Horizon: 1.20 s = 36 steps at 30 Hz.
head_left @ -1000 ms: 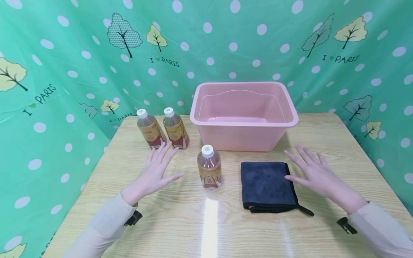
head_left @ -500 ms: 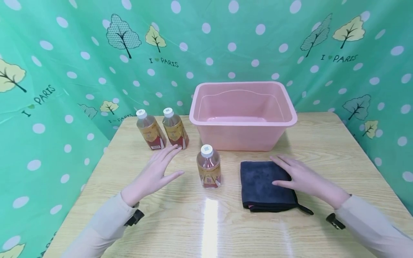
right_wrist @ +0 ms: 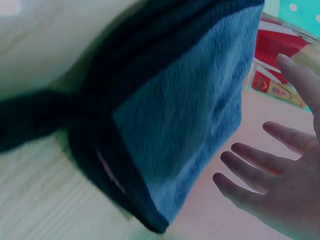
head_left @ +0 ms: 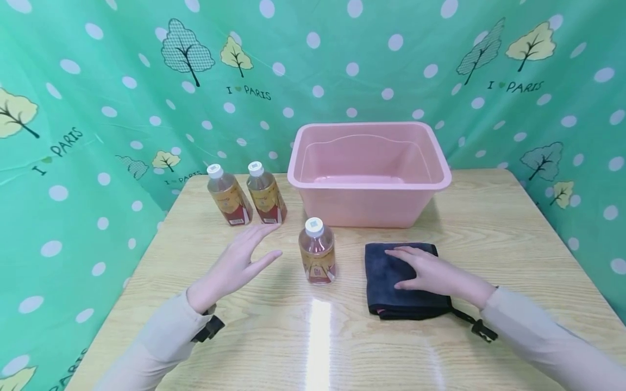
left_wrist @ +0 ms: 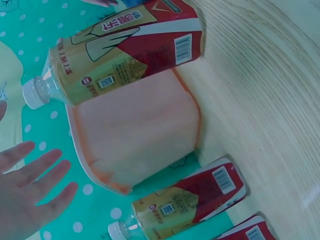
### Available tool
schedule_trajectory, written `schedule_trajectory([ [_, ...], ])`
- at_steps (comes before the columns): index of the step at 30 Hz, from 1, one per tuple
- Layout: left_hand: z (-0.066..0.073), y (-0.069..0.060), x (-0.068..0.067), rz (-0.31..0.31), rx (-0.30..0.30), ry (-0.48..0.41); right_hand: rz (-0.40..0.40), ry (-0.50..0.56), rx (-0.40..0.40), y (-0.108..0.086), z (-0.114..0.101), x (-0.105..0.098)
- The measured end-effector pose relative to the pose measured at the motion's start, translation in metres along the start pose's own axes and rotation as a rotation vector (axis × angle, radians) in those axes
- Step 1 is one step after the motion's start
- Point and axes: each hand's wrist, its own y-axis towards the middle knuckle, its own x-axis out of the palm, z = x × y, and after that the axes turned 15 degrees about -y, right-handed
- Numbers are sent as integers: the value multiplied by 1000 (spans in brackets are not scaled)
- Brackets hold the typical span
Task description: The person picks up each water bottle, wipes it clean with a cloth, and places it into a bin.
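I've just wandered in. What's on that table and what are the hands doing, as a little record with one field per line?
Surface: wood-look table
Left hand: holds nothing, left of the front bottle
Right hand: over the folded dark cloth, holds nothing; contact unclear
Front bottle: standing, white cap
Rear bottles: two, one farthest left, one beside it
Container: pink tub, behind the cloth
Backdrop: green dotted curtain
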Motion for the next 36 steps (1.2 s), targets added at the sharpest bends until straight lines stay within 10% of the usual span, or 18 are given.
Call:
schedule_trajectory([
  [36,9,15,15,155,-69,-234,92,42,127,28,-18,40],
])
